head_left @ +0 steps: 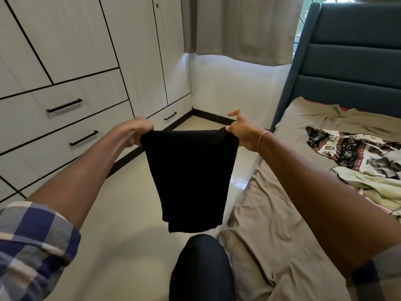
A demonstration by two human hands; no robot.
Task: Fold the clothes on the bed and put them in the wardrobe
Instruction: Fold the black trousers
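Head view: wardrobe (65, 61) (doors closed)

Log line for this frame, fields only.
left hand: grips black garment | right hand: grips it | garment: hanging over floor | bed: clothes unfolded

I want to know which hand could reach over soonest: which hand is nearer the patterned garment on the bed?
Right. The right hand pinches the black garment at the corner on the bed's side, with the patterned garment further off on that side. The left hand holds the far corner, by the wardrobe.
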